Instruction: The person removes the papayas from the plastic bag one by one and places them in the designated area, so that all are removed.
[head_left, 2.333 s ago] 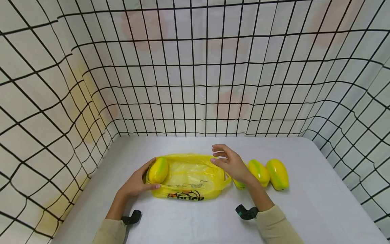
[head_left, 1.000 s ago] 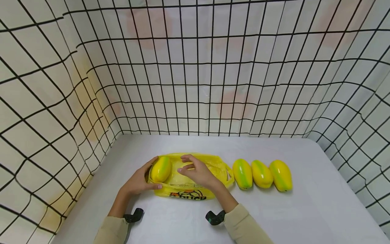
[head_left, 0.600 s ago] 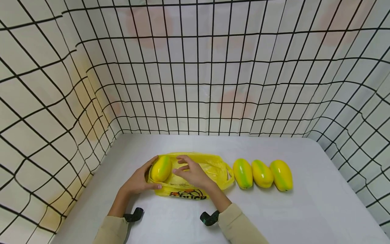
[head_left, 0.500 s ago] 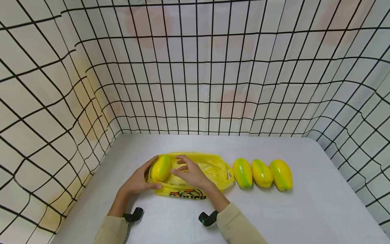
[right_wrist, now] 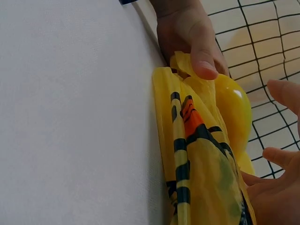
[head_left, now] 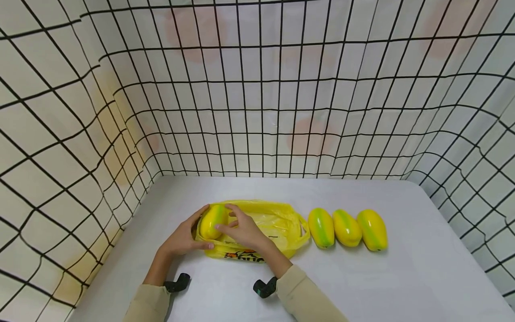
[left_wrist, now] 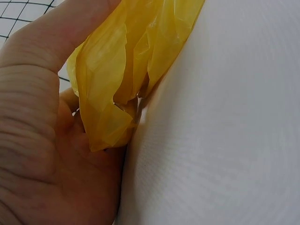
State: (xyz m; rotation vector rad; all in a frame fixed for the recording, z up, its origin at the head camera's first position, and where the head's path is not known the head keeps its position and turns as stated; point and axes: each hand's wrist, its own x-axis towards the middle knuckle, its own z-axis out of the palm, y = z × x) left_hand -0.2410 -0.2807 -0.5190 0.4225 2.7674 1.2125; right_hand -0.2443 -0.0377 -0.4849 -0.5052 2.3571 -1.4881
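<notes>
A yellow plastic bag with black and orange print lies on the table, its mouth facing up. At its left end sits a glossy yellow mango-like fruit with a green streak. My left hand grips that end of the bag, thumb over the near rim and fingers round the far side. In the left wrist view, folded yellow plastic lies between thumb and palm. My right hand reaches over the bag with fingers spread beside the fruit. The right wrist view shows a gap between these fingers and the fruit.
Right of the bag, three more yellow-green fruits stand in a row on the white table. A black grid net over pale sheeting encloses the back and sides. Black wrist devices sit on both wrists.
My right hand has moved left, from beside the row of fruits, across the bag's mouth, to the fruit inside. My left hand keeps its hold on the bag's left end.
</notes>
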